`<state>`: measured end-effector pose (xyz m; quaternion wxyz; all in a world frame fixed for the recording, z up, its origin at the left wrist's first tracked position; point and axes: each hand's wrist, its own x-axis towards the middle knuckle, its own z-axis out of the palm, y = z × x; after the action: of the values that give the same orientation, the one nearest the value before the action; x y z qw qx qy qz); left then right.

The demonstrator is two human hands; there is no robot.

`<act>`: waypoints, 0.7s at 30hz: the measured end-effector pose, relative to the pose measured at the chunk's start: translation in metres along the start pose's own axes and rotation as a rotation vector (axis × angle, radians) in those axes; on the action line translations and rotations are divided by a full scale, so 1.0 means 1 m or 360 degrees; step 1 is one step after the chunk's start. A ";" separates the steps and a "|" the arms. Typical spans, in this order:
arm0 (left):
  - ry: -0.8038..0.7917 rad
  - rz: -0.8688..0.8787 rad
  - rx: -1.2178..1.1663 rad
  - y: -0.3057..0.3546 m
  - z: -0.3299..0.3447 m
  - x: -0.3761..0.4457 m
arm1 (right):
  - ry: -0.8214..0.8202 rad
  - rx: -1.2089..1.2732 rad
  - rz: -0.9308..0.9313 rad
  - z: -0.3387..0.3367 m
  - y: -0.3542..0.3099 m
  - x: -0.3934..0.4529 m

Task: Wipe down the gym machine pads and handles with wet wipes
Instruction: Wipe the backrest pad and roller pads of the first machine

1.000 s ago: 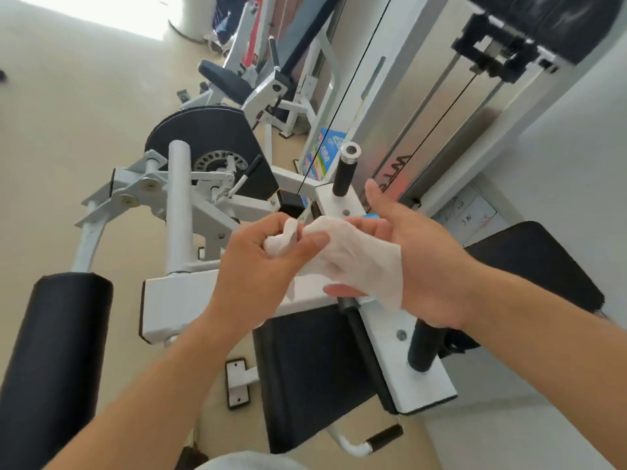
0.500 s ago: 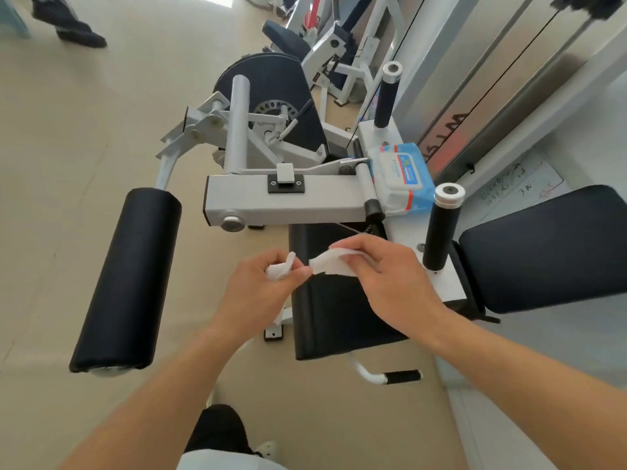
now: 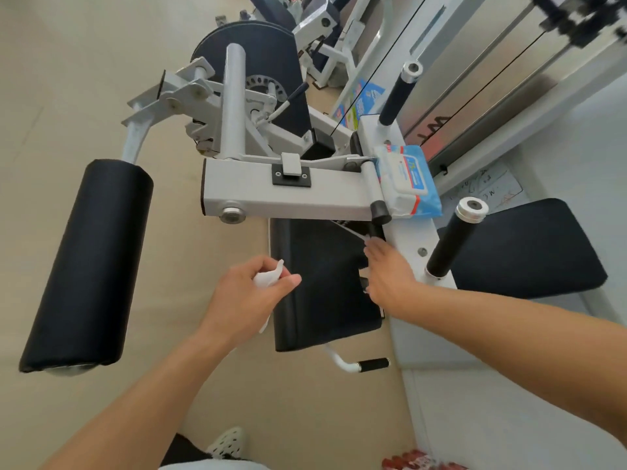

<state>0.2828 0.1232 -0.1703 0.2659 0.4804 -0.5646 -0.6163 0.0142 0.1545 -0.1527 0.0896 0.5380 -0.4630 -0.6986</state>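
Note:
My left hand (image 3: 251, 293) grips a crumpled white wet wipe (image 3: 268, 279) just left of the black seat pad (image 3: 319, 300). At the pad's right edge my right hand (image 3: 388, 274) lies flat on a second wipe (image 3: 359, 236); only white bits of it show past the fingers. A blue pack of wet wipes (image 3: 409, 179) sits on the white frame above the seat. A black upright handle (image 3: 449, 244) stands right of my right hand, and a second one (image 3: 395, 95) farther back. The black roller pad (image 3: 88, 266) is at the left, the back pad (image 3: 529, 249) at the right.
The white machine arm (image 3: 285, 195) crosses above the seat. A small black lever grip (image 3: 373, 364) sticks out below the seat. The weight stack and cables (image 3: 475, 79) stand behind, with other machines (image 3: 305, 15) farther back. My shoe (image 3: 227, 442) is on the beige floor.
My hands have parted: the left has moved left with one wipe, and the right has gone down onto the seat pad with the other. The view has shifted closer to the seat.

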 end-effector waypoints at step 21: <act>-0.0140 -0.0050 0.0058 -0.009 -0.017 0.029 | 0.0009 0.0002 -0.0225 0.009 -0.007 -0.042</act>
<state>0.2883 0.0930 -0.1858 0.2224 0.4664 -0.5791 -0.6305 0.0258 0.1891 -0.1299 0.0411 0.5714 -0.4240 -0.7015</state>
